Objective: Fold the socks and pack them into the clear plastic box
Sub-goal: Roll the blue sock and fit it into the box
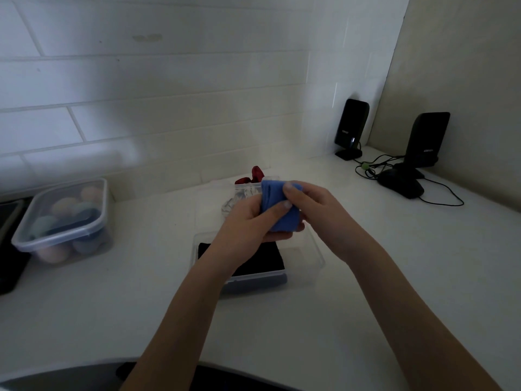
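Note:
Both hands hold a blue sock (pixel 282 214) bunched up above the counter. My left hand (pixel 248 221) cups it from below with the thumb across its front. My right hand (pixel 310 204) pinches its upper edge with thumb and fingers. Beneath the hands sits the clear plastic box (pixel 307 261) with a dark folded sock (pixel 262 259) lying inside, on its left side. Behind the hands lie a red sock (pixel 253 174) and a pale patterned one (pixel 239 197), partly hidden by a clear lid or bag.
A lidded clear container (pixel 60 221) filled with rolled socks stands at the left. Two black speakers (pixel 351 127) (pixel 427 139), a black mouse (pixel 400 186) and cables occupy the back right corner. A tiled wall runs behind the white counter (pixel 141 306).

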Tool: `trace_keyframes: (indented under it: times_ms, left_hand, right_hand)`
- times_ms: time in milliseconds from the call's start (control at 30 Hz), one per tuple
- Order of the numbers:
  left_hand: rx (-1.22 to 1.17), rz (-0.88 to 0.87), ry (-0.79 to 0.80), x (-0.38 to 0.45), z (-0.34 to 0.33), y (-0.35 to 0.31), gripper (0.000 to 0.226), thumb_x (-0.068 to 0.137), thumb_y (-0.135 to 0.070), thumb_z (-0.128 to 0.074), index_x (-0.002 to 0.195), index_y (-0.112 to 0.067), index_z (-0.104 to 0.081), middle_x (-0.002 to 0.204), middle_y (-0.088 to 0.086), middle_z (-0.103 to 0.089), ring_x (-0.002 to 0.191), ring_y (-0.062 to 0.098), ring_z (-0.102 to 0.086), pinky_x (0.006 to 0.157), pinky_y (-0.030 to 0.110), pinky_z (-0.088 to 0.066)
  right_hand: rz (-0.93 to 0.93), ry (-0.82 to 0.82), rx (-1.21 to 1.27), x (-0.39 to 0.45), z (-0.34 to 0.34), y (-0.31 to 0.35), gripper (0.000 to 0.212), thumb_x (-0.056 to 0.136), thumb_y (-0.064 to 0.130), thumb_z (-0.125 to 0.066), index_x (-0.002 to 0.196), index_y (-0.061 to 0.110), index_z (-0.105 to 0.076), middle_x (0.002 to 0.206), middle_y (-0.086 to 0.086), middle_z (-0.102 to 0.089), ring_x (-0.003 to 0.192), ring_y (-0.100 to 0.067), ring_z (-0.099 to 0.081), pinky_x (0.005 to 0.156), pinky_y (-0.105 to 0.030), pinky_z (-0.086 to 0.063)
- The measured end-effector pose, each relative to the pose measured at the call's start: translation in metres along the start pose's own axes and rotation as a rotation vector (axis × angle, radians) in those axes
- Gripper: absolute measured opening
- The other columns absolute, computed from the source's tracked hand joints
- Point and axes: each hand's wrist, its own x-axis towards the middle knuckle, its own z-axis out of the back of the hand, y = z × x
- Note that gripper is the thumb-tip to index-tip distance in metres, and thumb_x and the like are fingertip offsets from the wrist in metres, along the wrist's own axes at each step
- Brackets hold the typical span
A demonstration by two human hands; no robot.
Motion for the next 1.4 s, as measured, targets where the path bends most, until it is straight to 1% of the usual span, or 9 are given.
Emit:
trace_keyframes:
  times_ms: [100,267,400,467,667,867,1033,1267,1400]
  left_hand:
    - [0.074,0.004,0.014,-0.001,0.000,0.000,0.011,0.090,-0.025,-0.054,0.096,-0.020,-0.062,0.091,0.003,-0.073,0.078,0.021,-0.073,0.068,0.025,-0.059]
    - [0.392,-0.052,-0.066,0.000,0.002,0.008,0.019,0.087,-0.030,-0.059,0.093,-0.013,-0.065,0.088,0.010,-0.071,0.079,0.023,-0.071,0.072,0.031,-0.060]
    - [0.578,-0.215,-0.234,-0.008,0.006,0.010,0.021,0.081,-0.026,-0.069,0.101,-0.021,-0.067,0.080,-0.013,-0.069,0.074,-0.006,-0.066,0.065,0.008,-0.050]
    - [0.682,-0.229,-0.284,-0.013,0.013,0.011,0.023,0.081,-0.029,-0.069,0.102,-0.020,-0.069,0.082,-0.014,-0.068,0.076,-0.006,-0.065,0.070,0.009,-0.051]
    - [1.054,-0.116,-0.027,-0.023,0.017,0.019,0.020,0.083,-0.017,-0.066,0.101,-0.019,-0.073,0.101,-0.003,-0.073,0.092,0.010,-0.064,0.091,0.028,-0.049]
    - [1.014,-0.036,0.029,-0.018,0.020,0.024,0.021,0.082,-0.016,-0.067,0.102,-0.019,-0.072,0.103,-0.002,-0.072,0.094,0.009,-0.064,0.093,0.025,-0.048]
    - [0.862,0.049,0.046,-0.016,0.024,0.028,0.021,0.082,-0.010,-0.066,0.100,-0.018,-0.073,0.103,0.000,-0.072,0.094,0.010,-0.066,0.093,0.027,-0.050]
    - [0.861,0.034,0.072,-0.017,0.024,0.029,0.025,0.084,-0.007,-0.061,0.102,-0.020,-0.072,0.106,-0.002,-0.071,0.097,0.010,-0.064,0.095,0.026,-0.048]
    - [0.985,0.003,0.111,-0.019,0.023,0.029,0.035,0.090,-0.007,-0.049,0.108,-0.028,-0.070,0.114,-0.002,-0.068,0.103,0.015,-0.060,0.093,0.030,-0.046]
  right_hand:
    - [0.045,-0.014,0.009,0.001,0.000,-0.002,0.017,0.088,0.034,-0.055,0.084,0.020,-0.063,0.082,0.003,-0.064,0.082,-0.014,-0.057,0.076,-0.029,-0.045]
    - [0.106,-0.009,-0.124,0.000,0.007,-0.001,0.019,0.094,0.019,-0.053,0.088,0.003,-0.061,0.078,0.005,-0.061,0.075,-0.009,-0.053,0.071,-0.018,-0.044]
    - [0.089,-0.057,-0.295,0.002,0.020,0.000,0.015,0.091,0.022,-0.057,0.087,0.009,-0.063,0.078,0.003,-0.061,0.077,-0.014,-0.054,0.073,-0.025,-0.044]
    - [0.012,-0.069,-0.323,0.000,0.028,0.000,0.011,0.091,0.023,-0.058,0.088,0.014,-0.063,0.082,0.001,-0.063,0.078,-0.011,-0.057,0.072,-0.023,-0.045]
    - [-0.034,-0.061,-0.622,-0.010,0.029,-0.007,0.010,0.084,0.030,-0.066,0.089,0.023,-0.060,0.086,0.002,-0.066,0.068,-0.011,-0.054,0.065,-0.024,-0.045]
    - [-0.044,0.050,-0.895,-0.015,0.018,-0.020,0.011,0.085,0.029,-0.065,0.083,0.024,-0.056,0.088,0.009,-0.063,0.064,0.004,-0.050,0.056,-0.007,-0.037]
    - [-0.121,0.148,-1.071,-0.011,0.015,-0.013,0.009,0.084,0.022,-0.064,0.085,0.025,-0.056,0.101,0.003,-0.065,0.092,-0.018,-0.059,0.077,-0.033,-0.049]
    - [-0.032,0.257,-1.559,-0.004,-0.005,-0.004,0.014,0.089,0.031,-0.057,0.100,0.023,-0.061,0.106,-0.003,-0.065,0.096,-0.023,-0.061,0.069,-0.029,-0.036]
    - [-0.014,0.252,-1.635,-0.006,-0.007,0.001,0.023,0.091,0.039,-0.052,0.102,0.020,-0.060,0.104,-0.005,-0.063,0.093,-0.025,-0.061,0.069,-0.030,-0.035]
